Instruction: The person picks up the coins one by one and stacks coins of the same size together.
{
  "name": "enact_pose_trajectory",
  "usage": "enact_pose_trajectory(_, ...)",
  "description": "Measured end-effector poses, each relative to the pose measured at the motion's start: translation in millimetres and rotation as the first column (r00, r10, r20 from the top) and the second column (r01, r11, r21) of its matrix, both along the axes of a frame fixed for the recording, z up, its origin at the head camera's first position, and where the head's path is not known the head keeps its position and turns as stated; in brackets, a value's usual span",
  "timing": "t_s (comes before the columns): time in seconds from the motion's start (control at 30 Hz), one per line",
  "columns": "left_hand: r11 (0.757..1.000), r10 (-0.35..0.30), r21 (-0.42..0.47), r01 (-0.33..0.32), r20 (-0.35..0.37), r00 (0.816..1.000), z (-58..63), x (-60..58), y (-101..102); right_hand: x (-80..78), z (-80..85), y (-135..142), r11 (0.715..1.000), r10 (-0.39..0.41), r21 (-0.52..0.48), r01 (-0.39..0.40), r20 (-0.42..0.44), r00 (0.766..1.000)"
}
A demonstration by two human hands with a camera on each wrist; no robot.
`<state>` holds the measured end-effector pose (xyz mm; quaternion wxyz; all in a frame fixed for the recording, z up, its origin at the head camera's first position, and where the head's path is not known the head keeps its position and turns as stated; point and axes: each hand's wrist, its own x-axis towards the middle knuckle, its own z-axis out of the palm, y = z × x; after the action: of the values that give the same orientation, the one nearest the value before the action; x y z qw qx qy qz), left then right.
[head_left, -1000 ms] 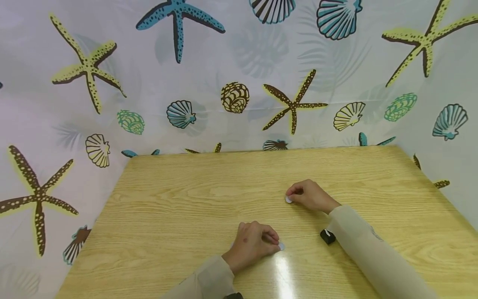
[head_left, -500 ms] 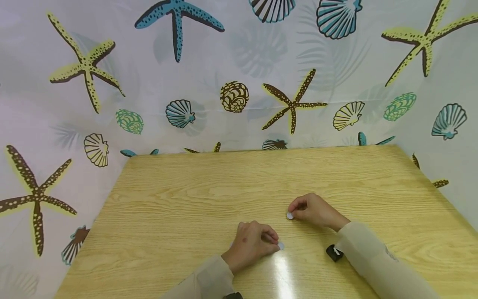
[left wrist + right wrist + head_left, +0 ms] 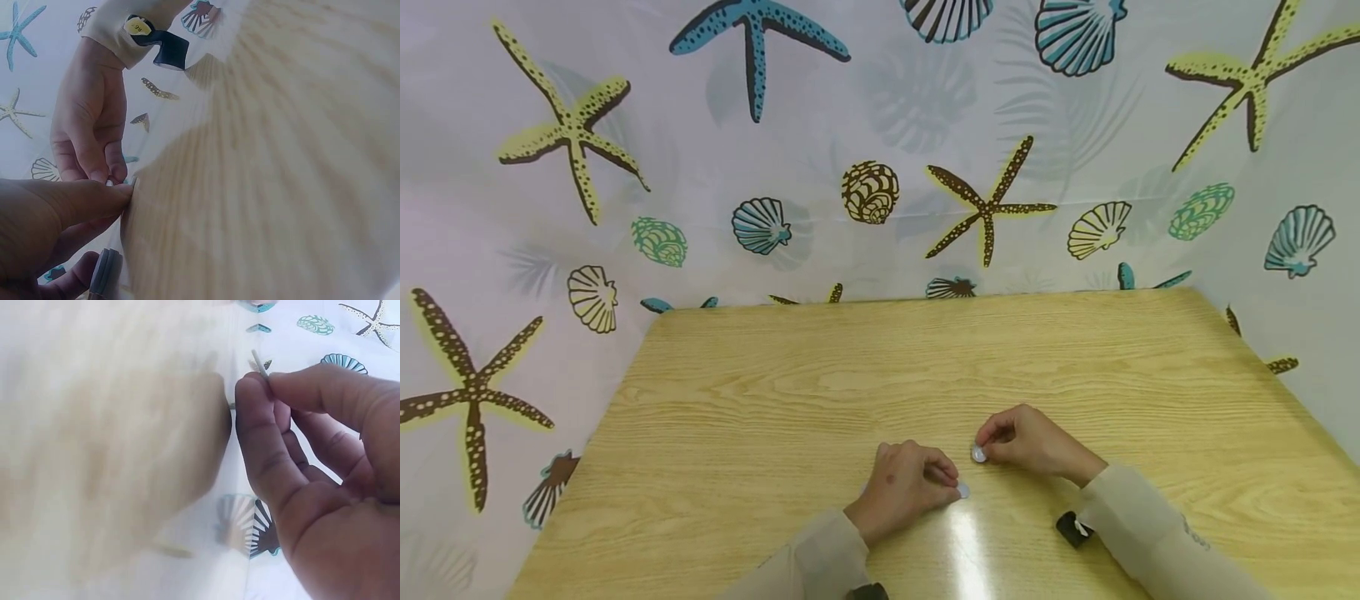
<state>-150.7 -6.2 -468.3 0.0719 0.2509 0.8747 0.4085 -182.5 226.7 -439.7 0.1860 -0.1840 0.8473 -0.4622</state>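
My left hand (image 3: 904,487) is low over the wooden table (image 3: 760,400), left of the other hand. Between its thumb and index finger it pinches a coin (image 3: 963,490), round and silvery. In the left wrist view, a short grey stack of thin discs (image 3: 106,272) sits against its lower curled fingers. My right hand (image 3: 1033,442), a little farther off and to the right, pinches another silvery coin (image 3: 978,452) by its edge. That coin shows edge-on as a thin line above the fingertips in the right wrist view. The two coins are close together but apart.
A white curtain (image 3: 820,150) printed with starfish and shells hangs along the back and sides of the table. Black camera straps (image 3: 1073,528) sit at the wrists below beige sleeves. A bright light reflection lies on the tabletop in front of the left hand.
My right hand has come nearer the body with its coin, down toward the left hand's coin. The left hand has stayed in place with its pinch kept.
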Motion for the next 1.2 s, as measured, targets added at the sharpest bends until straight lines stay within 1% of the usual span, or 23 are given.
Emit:
enact_pose_trajectory(0.27, 1.000, -0.004, 0.001, 0.004, -0.003, 1.000, 0.5, -0.1, 0.5, 9.5, -0.2, -4.4, 0.999, 0.038, -0.029, -0.037, 0.030, 0.999)
enact_pose_trajectory(0.43, 1.000, -0.003, 0.008, 0.003, 0.004, 1.000, 0.6, 0.0, 0.6, 14.9, -2.3, -8.5, 0.997, 0.068, -0.050, -0.067, 0.021, 0.997)
enact_pose_trajectory(0.5, 1.000, 0.000, 0.007, 0.000, 0.005, 1.000, 0.7, -0.1, 0.6, 16.5, -3.4, -9.8, 0.996, 0.070, -0.051, -0.070, 0.015, 0.997)
enact_pose_trajectory(0.73, 1.000, 0.001, -0.003, -0.001, 0.000, 1.000, 0.8, -0.2, 0.9, 22.1, -4.3, -14.0, 0.996, 0.067, -0.065, -0.064, 0.047, 0.997)
enact_pose_trajectory(1.07, 1.000, -0.002, -0.001, 0.002, 0.004, 1.000, 0.1, -0.5, 1.1, 27.5, -4.3, -19.5, 0.998, 0.039, -0.039, -0.040, -0.010, 0.999)
enact_pose_trajectory(1.2, 1.000, -0.005, -0.002, 0.005, 0.002, 1.000, 0.3, -0.4, 0.9, 29.8, -2.7, -21.3, 0.999, 0.042, -0.026, -0.043, -0.032, 0.999)
